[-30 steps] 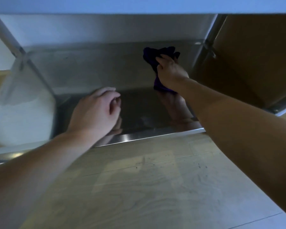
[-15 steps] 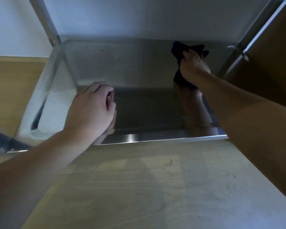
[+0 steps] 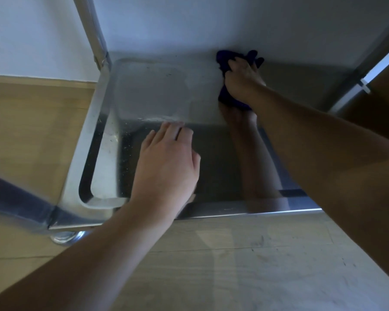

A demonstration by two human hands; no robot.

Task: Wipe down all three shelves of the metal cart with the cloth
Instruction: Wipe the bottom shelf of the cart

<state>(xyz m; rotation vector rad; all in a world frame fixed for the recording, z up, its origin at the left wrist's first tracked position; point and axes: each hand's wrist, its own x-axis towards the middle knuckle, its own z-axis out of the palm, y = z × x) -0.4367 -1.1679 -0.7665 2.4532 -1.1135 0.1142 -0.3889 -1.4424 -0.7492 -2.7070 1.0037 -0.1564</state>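
Head view: right hand (image 3: 243,83) on cloth (image 3: 230,100), far side of shelf (image 3: 157,90).

Dim, bluish cast overall; the metal shelf (image 3: 157,90) is brighter at the far left, dark and mirror-like toward the near edge, where it reflects the right forearm. Thin glare line along the shelf's front lip; soft shadows on the wood floor (image 3: 234,265). Wide-angle bowing at edges, cart post (image 3: 92,30) leaning; forearms at the bottom soft.
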